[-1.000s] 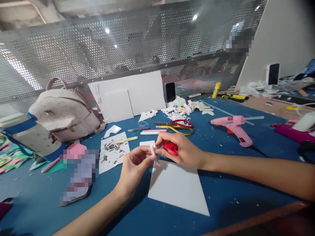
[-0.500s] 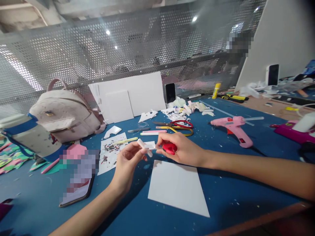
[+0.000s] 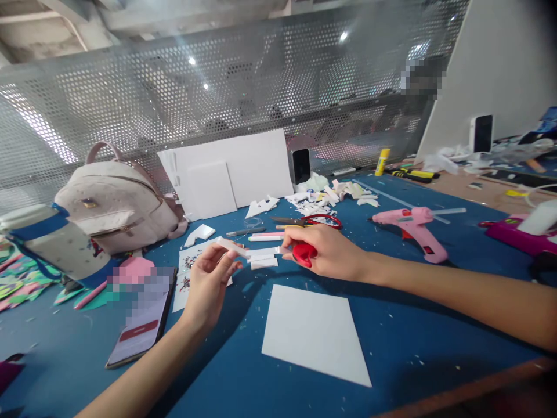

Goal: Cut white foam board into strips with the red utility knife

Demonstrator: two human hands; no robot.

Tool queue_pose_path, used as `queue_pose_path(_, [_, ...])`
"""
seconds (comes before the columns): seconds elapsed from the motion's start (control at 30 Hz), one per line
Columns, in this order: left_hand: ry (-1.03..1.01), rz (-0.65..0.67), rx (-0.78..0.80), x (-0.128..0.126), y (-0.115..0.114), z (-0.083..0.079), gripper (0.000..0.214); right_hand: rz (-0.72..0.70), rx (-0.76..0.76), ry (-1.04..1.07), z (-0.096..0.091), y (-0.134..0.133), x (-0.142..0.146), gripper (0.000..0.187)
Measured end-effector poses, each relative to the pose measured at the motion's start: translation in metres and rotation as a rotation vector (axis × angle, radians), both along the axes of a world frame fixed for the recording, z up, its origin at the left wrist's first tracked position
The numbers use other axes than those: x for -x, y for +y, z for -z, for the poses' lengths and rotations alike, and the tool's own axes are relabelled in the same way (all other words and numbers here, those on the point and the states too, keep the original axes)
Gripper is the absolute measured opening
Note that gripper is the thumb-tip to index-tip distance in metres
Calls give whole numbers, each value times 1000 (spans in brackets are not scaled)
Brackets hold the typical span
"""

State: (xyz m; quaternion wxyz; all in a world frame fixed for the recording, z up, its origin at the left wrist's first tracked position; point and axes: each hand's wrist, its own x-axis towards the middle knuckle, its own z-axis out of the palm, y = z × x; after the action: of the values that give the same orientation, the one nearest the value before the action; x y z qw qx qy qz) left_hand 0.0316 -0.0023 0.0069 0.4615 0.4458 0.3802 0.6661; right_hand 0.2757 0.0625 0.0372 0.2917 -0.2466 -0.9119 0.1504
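Note:
My left hand (image 3: 208, 280) pinches a small white foam strip (image 3: 232, 247) between thumb and fingertips, held above the blue table. My right hand (image 3: 327, 253) is closed around a red-handled cutter (image 3: 303, 253) and also pinches a second white foam strip (image 3: 263, 252) that points left toward the first one. Another small white piece (image 3: 263, 263) sits just below them. A white foam sheet (image 3: 314, 332) lies flat on the blue mat (image 3: 391, 325) below both hands.
A phone (image 3: 141, 332) lies at the left. A beige backpack (image 3: 116, 200) and white boards (image 3: 226, 171) stand at the back. Red scissors (image 3: 314, 221), pens, foam scraps and a pink glue gun (image 3: 413, 226) lie behind my hands. A bottle (image 3: 52, 241) lies far left.
Both hands rose and moved apart a little. The left hand swung its foam strip up and to the left, and the right hand now holds a second strip out.

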Motion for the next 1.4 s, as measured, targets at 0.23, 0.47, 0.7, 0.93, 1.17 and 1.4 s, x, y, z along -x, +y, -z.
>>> queue_pose_path(0.23, [-113, 41, 23, 0, -3, -3, 17, 10, -25, -3, -6, 5, -4, 17])
queue_pose_path(0.47, [-224, -59, -42, 16, 3, -21, 21, 31, -114, -23, -15, 8, -11, 25])
queue_pose_path(0.7, [-216, 29, -63, 23, 5, -25, 20, 11, -131, 20, -19, 7, -13, 19])
queue_pose_path(0.93, [-153, 131, -32, 8, -7, -22, 22, -15, -116, 32, -18, 3, -12, 17])
queue_pose_path(1.17, [-127, 202, -35, 8, -4, -14, 18, -38, -124, 40, -16, 1, -10, 17])
queue_pose_path(1.4, [56, 183, -57, 4, -7, -15, 23, -76, -104, 19, -15, -5, -8, 7])
